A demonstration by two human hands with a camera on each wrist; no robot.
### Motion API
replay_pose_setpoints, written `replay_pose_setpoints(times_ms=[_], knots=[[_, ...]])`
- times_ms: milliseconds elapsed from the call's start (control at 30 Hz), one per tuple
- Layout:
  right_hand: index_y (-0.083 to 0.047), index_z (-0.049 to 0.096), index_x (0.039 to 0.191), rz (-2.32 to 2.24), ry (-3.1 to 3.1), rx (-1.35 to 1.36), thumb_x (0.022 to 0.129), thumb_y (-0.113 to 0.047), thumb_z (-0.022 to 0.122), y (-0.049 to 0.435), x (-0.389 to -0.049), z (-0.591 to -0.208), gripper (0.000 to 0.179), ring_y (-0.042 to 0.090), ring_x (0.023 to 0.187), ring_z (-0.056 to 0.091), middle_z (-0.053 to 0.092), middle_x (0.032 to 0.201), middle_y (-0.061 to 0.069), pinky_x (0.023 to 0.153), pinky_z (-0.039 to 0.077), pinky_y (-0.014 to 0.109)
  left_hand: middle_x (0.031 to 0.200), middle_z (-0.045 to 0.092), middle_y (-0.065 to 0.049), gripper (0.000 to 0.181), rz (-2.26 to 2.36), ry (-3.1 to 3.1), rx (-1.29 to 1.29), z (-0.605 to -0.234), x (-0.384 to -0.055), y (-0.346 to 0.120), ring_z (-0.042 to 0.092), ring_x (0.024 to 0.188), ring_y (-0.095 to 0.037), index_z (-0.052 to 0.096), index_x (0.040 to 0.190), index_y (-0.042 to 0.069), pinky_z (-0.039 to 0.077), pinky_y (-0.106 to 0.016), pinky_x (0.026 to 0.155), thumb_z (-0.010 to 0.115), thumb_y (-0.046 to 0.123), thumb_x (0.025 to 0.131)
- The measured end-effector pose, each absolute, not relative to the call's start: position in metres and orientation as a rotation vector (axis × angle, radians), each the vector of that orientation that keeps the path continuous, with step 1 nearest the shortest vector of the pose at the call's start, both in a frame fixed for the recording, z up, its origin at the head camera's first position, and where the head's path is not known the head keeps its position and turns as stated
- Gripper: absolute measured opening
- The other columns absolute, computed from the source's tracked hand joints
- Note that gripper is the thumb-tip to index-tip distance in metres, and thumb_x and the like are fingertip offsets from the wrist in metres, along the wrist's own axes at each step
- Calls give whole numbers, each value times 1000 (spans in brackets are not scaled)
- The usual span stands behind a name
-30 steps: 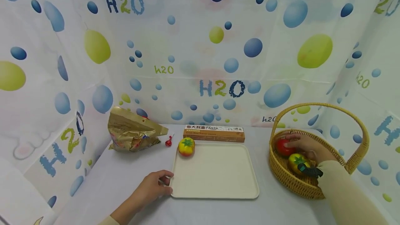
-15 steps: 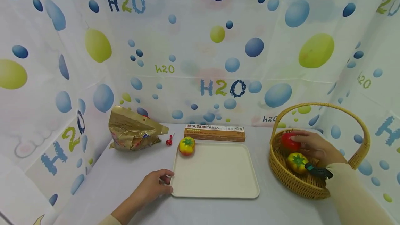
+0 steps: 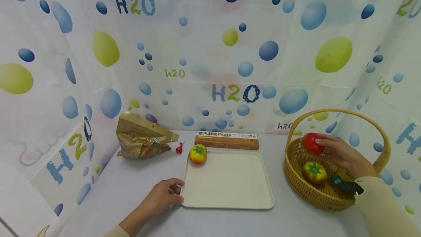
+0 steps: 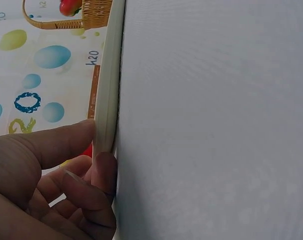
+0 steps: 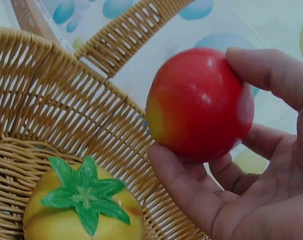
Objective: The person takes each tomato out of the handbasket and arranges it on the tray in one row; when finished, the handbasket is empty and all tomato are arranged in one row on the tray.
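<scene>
My right hand [image 3: 342,153] pinches a glossy red toy tomato [image 3: 313,143] with a yellowish patch, thumb on one side and fingers on the other. It holds the tomato at the upper part of a wicker basket [image 3: 294,180] with an arched handle. Lower in the basket sits a yellow tomato [image 5: 86,215] with a green leafy top. Another yellowish fruit [image 3: 344,173] is partly hidden behind the right wrist. On the left, my left hand [image 3: 162,194] grips the left edge of a cream tray [image 3: 230,182], thumb and curled fingers at its rim [image 4: 107,100].
One yellow-red tomato [image 3: 198,154] sits at the tray's back left corner. Behind the tray lies a pasta box [image 3: 227,141]. A crumpled gold bag [image 3: 143,138] and a red lollipop [image 3: 179,148] are at the back left. A printed curtain [image 3: 197,46] encloses the table.
My right hand has lifted the red tomato from inside the basket, up and slightly to the right. The left hand stays at the tray's edge.
</scene>
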State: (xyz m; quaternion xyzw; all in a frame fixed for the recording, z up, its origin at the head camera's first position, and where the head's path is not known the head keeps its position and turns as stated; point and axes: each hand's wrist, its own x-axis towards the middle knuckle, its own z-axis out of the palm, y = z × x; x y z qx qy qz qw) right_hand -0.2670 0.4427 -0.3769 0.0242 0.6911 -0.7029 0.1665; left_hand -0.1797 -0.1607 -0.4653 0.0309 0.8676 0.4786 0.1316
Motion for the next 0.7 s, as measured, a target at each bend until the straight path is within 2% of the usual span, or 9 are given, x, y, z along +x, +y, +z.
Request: replay_pose_setpoints(times_ms=[367, 567, 700], knots=[[-33, 59, 120, -2043, 1947, -11, 107, -21, 49, 435, -262, -369, 21, 19, 103, 69, 69, 114, -8, 93, 55, 50, 95, 63, -3, 47, 1400, 2511, 82, -464, -180, -161, 57, 83, -19, 68, 120, 5, 48, -34, 67, 85, 4, 76], [-34, 64, 127, -2067, 1899, -167, 106, -12, 44, 433, -261, -372, 35, 20, 107, 69, 68, 121, -8, 93, 55, 48, 94, 63, -4, 46, 1407, 2505, 86, -466, -182, -161, 57, 82, -19, 68, 120, 5, 49, -35, 66, 84, 3, 77], [-31, 60, 134, -2087, 1826, -294, 106, -4, 39, 433, -258, -374, 44, 20, 112, 67, 66, 126, -7, 94, 55, 48, 95, 62, -4, 46, 1406, 2501, 82, -466, -182, -161, 57, 82, -19, 68, 120, 5, 49, -35, 66, 84, 4, 77]])
